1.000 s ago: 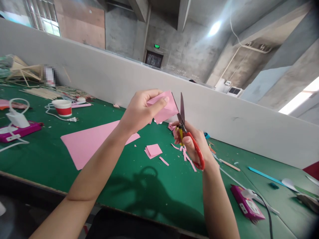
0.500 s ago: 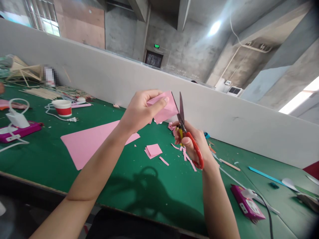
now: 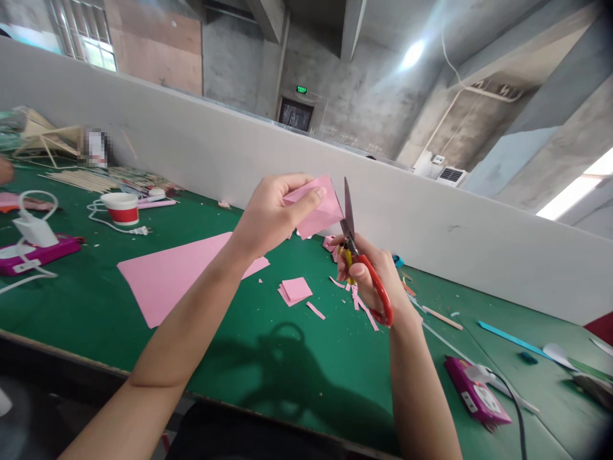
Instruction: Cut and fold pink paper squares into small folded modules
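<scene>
Bare concrete room, a ceiling lamp [image 3: 413, 55] lit at far right; pale partition [image 3: 431, 223] running behind a green counter [image 3: 230, 313]. Watching remotely, I log almost no change over the last second: left grip [image 3: 272, 207] pinches a pink paper piece [image 3: 315, 222] above the counter, right grip [image 3: 384, 260] wraps the scissors [image 3: 349, 233], both nearly where they were. Blades parted, one lying along the paper's right edge; whether behind or merely alongside, I cannot tell. I take it the cut has not advanced. New at far left: part of what looks like another person's hand [image 3: 6, 171].

Counter notes: large pink sheet [image 3: 177, 271] left, partly under the forearm; small pink squares [image 3: 295, 289] stacked in the middle; pink offcuts [image 3: 366, 313] to their right. Paper cup [image 3: 121, 207] farther left, purple power strip [image 3: 476, 390] near right.
</scene>
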Available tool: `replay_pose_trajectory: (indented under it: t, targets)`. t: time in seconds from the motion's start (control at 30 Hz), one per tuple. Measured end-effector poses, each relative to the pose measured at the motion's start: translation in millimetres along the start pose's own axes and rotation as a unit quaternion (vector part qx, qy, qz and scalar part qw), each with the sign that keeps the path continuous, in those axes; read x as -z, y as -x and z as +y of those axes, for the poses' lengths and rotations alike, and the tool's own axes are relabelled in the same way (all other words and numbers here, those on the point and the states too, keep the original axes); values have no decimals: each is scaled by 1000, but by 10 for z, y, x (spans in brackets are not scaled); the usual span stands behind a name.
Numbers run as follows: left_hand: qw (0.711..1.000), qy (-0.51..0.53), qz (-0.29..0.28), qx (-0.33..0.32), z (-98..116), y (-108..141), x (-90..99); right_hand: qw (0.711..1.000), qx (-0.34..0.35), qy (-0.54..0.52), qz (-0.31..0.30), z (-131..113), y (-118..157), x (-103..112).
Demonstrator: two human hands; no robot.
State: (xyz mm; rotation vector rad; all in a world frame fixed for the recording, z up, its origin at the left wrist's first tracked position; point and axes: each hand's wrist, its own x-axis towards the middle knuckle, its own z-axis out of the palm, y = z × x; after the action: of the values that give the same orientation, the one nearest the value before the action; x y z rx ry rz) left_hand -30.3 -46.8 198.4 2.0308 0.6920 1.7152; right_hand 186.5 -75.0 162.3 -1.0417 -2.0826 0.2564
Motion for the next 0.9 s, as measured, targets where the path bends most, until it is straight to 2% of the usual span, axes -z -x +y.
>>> replay_pose_trajectory:
  t: [0.37, 0.9]
  targets:
    - [1000, 4, 3, 1, -14, 0, -5, 1000, -7, -24, -1, -8, -1, -10]
    - [1000, -9, -1, -9, -23, -9, 3, 1000, -18, -5, 4, -47, 12, -11]
